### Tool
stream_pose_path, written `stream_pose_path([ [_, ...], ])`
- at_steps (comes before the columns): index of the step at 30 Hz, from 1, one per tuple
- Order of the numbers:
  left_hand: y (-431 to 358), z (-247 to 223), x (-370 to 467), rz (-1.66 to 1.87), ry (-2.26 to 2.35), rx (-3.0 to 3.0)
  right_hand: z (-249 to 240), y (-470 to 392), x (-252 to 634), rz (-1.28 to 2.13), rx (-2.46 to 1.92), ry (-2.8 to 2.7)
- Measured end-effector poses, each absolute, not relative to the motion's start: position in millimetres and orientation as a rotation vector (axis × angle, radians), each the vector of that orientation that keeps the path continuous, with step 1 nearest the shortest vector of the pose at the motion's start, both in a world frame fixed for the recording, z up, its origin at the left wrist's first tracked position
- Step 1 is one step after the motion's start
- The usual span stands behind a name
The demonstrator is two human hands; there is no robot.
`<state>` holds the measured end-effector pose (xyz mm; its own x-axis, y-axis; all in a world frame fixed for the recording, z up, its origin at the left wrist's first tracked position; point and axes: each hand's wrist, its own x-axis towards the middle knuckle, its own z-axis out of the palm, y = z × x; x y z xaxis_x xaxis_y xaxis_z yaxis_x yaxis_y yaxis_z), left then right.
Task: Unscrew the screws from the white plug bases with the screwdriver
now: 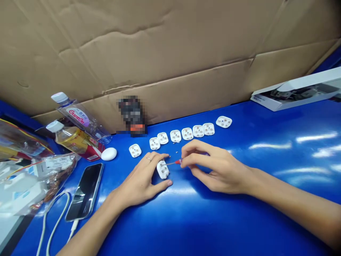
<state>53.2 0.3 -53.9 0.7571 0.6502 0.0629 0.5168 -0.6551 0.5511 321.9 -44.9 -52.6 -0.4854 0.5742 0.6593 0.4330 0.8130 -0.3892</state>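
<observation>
My left hand [140,177] lies on the blue table with thumb and fingers curved around a small white plastic plug piece [163,170], steadying it on its edge. Metal terminals show on the face of that piece. My right hand [213,165] pinches a thin screwdriver [178,162] with a red collar; most of its handle is hidden in the fingers. The shaft points left and its tip reaches the metal parts. Beyond my hands, several similar white pieces [187,133] stand in a loose row. Tiny screws [176,152] lie between.
At left are a phone [84,192] on a white cable [57,202], a white egg-shaped object [109,154], a clear bottle [85,119], a yellow-red drink bottle [77,140] and plastic bags [50,174]. A cardboard wall [170,46] backs the table; an open white box [282,103] sits back right.
</observation>
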Motion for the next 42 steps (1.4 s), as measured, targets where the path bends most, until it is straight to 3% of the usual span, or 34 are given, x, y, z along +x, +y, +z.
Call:
stream_pose_path([
  [42,4.6,-61.1,53.7,0.55,0.846,2.378,-51.6,-50.1,318.5,0.159,-0.703,-2.191],
])
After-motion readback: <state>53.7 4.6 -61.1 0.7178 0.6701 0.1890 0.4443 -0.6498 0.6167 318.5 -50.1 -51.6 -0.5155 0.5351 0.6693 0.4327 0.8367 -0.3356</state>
